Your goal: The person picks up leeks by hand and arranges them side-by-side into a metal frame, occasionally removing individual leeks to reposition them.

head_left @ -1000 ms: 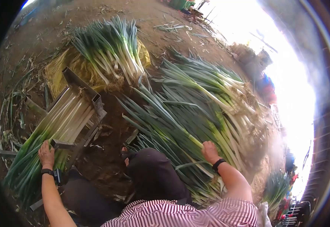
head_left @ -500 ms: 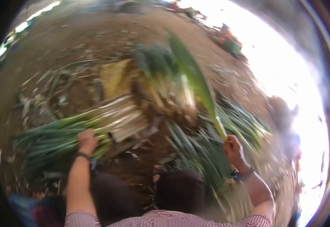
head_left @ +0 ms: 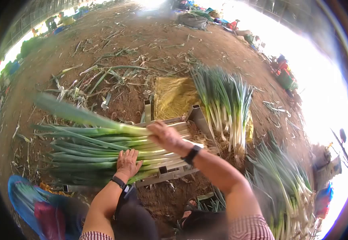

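Leeks (head_left: pixel 102 146) lie side by side in a thick layer on a low metal rack (head_left: pixel 178 173), green leaves to the left and white root ends to the right. On top of them rests my left hand (head_left: pixel 129 162), palm down with its fingers spread flat. My right hand (head_left: pixel 164 134) is closed around the pale stalk of a single leek (head_left: pixel 82 116), held just above the layer's far edge. That leek's leaves point left and are blurred by motion. Part of its root end is hidden behind my right hand.
Another bunch of leeks (head_left: pixel 226 106) leans beyond the rack, near a yellow sack (head_left: pixel 174 100). More leeks (head_left: pixel 280 184) are piled at my right. Leaf scraps (head_left: pixel 98 80) litter the soil. A blue-rimmed container (head_left: pixel 20 200) is at lower left, and my sandalled foot (head_left: pixel 189 208) is near the rack.
My right hand has carried a leek from the right-hand side across to the layer on the rack. My left hand's grip has loosened to a flat palm. The view has turned right.
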Available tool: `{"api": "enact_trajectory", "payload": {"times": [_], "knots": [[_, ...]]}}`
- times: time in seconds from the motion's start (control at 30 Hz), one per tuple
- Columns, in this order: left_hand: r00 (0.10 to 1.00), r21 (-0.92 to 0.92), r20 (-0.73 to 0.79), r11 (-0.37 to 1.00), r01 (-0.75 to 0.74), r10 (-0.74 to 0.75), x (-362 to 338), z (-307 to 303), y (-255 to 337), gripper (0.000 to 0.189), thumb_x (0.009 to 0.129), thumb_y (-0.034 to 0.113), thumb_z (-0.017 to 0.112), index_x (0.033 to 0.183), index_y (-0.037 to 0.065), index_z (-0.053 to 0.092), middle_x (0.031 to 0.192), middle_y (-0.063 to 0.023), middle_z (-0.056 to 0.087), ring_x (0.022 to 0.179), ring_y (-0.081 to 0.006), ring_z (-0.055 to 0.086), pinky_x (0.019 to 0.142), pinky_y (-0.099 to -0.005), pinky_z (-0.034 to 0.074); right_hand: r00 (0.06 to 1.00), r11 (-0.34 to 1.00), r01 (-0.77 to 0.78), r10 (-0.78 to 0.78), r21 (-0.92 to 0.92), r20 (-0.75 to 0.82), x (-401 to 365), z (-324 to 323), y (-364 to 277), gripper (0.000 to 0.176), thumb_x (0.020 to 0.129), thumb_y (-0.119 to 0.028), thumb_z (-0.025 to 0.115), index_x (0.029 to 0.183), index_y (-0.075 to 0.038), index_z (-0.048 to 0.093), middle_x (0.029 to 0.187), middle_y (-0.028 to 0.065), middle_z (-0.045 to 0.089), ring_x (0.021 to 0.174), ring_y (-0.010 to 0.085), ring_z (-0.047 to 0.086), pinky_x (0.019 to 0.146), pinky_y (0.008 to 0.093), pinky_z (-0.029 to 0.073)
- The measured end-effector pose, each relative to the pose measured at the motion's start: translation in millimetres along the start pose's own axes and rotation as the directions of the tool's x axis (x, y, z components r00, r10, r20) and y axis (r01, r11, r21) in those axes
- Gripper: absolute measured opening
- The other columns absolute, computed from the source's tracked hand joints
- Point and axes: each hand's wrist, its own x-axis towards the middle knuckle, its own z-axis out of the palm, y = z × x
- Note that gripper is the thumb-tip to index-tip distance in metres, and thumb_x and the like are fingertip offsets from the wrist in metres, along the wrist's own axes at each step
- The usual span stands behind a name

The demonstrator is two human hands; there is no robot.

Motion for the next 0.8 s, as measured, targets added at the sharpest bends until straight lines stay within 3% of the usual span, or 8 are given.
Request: {"api": "enact_trajectory", "payload": {"times": [0.13, 0.23, 0.27, 0.4, 0.47, 0.57, 0.63, 0.8], "knots": [[0.999, -0.001, -0.041, 1.0, -0.024, 0.024, 1, -8, 3, 0.054, 0.082, 0.036, 0.066, 0.125, 0.006, 0.054, 0.124, -0.0087, 0.056, 0.117, -0.0252, 0.05, 0.102, -0.0456, 0.034, 0.991, 0.996, 0.059, -0.067, 0.068, 0.114, -1, 60, 40, 0.023, 0.088, -0.025, 0.059, 0.108, -0.013, 0.06, 0.105, 0.0114, 0.058, 0.091, 0.0348, 0.063, 0.076, 0.0446, 0.051], [1.0, -0.012, 0.01, 1.0, -0.005, 0.005, 2, -5, 3, 0.054, 0.081, 0.036, 0.066, 0.124, 0.006, 0.055, 0.124, -0.0096, 0.056, 0.115, -0.026, 0.052, 0.099, -0.0435, 0.036, 0.985, 0.996, -0.008, -0.008, 0.092, 0.171, -20, 98, 92, 0.019, 0.091, -0.02, 0.059, 0.107, -0.01, 0.061, 0.101, 0.0113, 0.059, 0.089, 0.0343, 0.062, 0.075, 0.0418, 0.052], [1.0, -0.022, -0.02, 0.999, -0.023, 0.023, 2, -8, 3, 0.052, 0.081, 0.036, 0.065, 0.123, 0.006, 0.057, 0.122, -0.0106, 0.058, 0.114, -0.0262, 0.053, 0.097, -0.0419, 0.037, 0.992, 0.993, -0.065, 0.054, 0.098, 0.111, -28, 107, 106, 0.015, 0.091, -0.02, 0.059, 0.102, -0.012, 0.064, 0.095, 0.0101, 0.062, 0.088, 0.0335, 0.062, 0.074, 0.0409, 0.052], [1.0, -0.004, 0.021, 1.0, -0.008, 0.008, 3, -7, 4, 0.054, 0.084, 0.04, 0.061, 0.125, 0.004, 0.056, 0.124, -0.0115, 0.058, 0.115, -0.0256, 0.052, 0.099, -0.0435, 0.035, 0.996, 0.996, -0.084, 0.084, -0.043, -0.019, -46, 114, 115, 0.013, 0.09, -0.024, 0.062, 0.091, -0.012, 0.065, 0.086, 0.0089, 0.063, 0.087, 0.0318, 0.063, 0.073, 0.0401, 0.051], [1.0, 0.004, -0.014, 1.0, -0.026, 0.026, 2, -8, 4, 0.053, 0.085, 0.04, 0.062, 0.123, 0.004, 0.057, 0.121, -0.012, 0.059, 0.113, -0.0265, 0.053, 0.098, -0.0426, 0.037, 0.992, 0.992, -0.121, 0.122, -0.033, 0.026, -49, 106, 124, 0.018, 0.089, -0.03, 0.061, 0.089, -0.013, 0.065, 0.089, 0.0112, 0.063, 0.085, 0.0342, 0.062, 0.072, 0.0423, 0.051], [0.995, -0.088, 0.099, 0.996, 0.027, -0.018, 3, -17, 6, 0.055, 0.086, 0.043, 0.06, 0.124, 0.003, 0.056, 0.123, -0.013, 0.059, 0.114, -0.027, 0.052, 0.099, -0.0428, 0.036, 0.97, 0.978, -0.207, 0.206, -0.006, 0.131, -56, 102, 131, 0.022, 0.089, -0.033, 0.062, 0.086, -0.011, 0.065, 0.088, 0.0142, 0.062, 0.082, 0.0359, 0.062, 0.07, 0.0446, 0.05], [0.999, -0.058, -0.005, 0.998, -0.032, 0.032, -1, -9, -1, 0.058, 0.087, 0.047, 0.056, 0.123, 0.001, 0.056, 0.122, -0.014, 0.059, 0.114, -0.0282, 0.053, 0.101, -0.0436, 0.035, 0.962, 0.97, -0.24, 0.241, -0.027, 0.125, -52, 103, 133, 0.022, 0.088, -0.033, 0.062, 0.085, -0.012, 0.064, 0.087, 0.0129, 0.062, 0.081, 0.0362, 0.062, 0.069, 0.0444, 0.051], [0.996, -0.079, -0.052, 0.994, -0.08, 0.076, -5, -5, -7, 0.054, 0.084, 0.041, 0.064, 0.119, 0.0, 0.059, 0.121, -0.0158, 0.06, 0.113, -0.0288, 0.055, 0.099, -0.0422, 0.038, 0.986, 0.973, -0.141, 0.155, -0.182, 0.063, -61, 107, 130, 0.021, 0.087, -0.038, 0.062, 0.083, -0.018, 0.066, 0.088, 0.0054, 0.059, 0.095, 0.026, 0.057, 0.083, 0.0427, 0.042]]}}
